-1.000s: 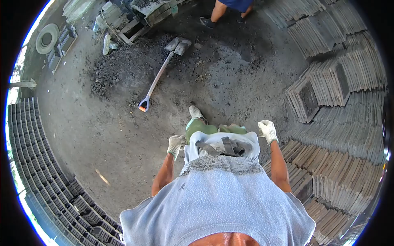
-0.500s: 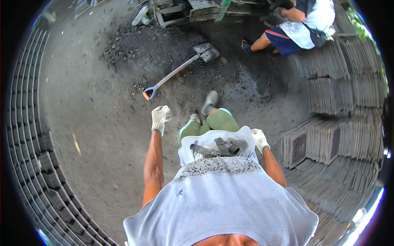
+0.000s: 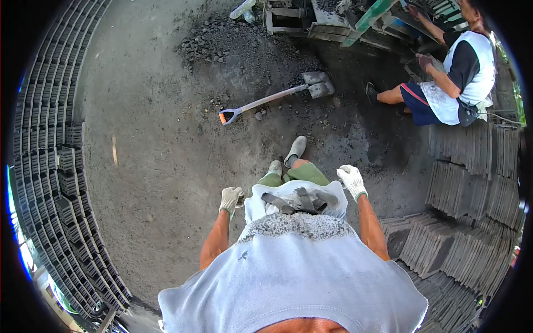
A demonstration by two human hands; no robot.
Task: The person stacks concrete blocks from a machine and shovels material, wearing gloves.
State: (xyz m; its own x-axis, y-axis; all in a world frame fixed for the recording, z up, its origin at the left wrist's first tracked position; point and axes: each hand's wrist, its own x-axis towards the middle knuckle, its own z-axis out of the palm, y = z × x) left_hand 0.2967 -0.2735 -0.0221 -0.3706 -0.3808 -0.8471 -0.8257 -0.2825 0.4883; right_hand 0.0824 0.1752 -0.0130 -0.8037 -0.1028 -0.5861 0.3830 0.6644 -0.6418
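Observation:
My left hand (image 3: 231, 200), in a white knitted glove, hangs beside my left hip with its fingers curled; whether anything is inside them is too small to tell. On the other side, my right hand (image 3: 351, 181) is also gloved, out past my right hip, its fingers bent and their inner side hidden. Neither hand touches the shovel (image 3: 272, 97), which lies on the dark ground ahead of my boots, its orange and blue handle to the left and its blade to the right.
A co-worker (image 3: 455, 77) sits at a green-framed machine (image 3: 369, 22) at the upper right. Stacked flat tiles (image 3: 472, 188) fill the right side. Long racks of tiles (image 3: 47, 144) curve along the left. Dark gravel (image 3: 233, 47) lies beyond the shovel.
The view has turned, so the shovel and co-worker sit further right and lower. My left hand has dropped back towards my hip, and my right hand has moved forward.

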